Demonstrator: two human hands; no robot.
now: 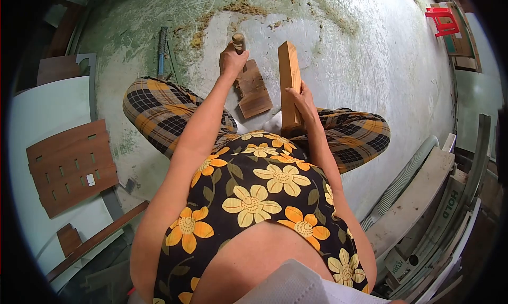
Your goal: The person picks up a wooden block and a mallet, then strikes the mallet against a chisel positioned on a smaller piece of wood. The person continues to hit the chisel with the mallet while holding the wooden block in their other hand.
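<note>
Keep the left hand (233,60) firm on the handle (238,40), just beyond the block (254,91); fingers curled round it, arm reaching forward. Beam (289,76), right of block, probably wants steadying from low down. Right hand (304,101) clasps its side, thumb across, other fingers' spacing can't tell; elbow bent less far out.

"HOLD" on grey strip (442,219)

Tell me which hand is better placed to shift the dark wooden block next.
Left, probably: the left hand is beside the dark block, while the right hand holds the long pale beam.
</note>
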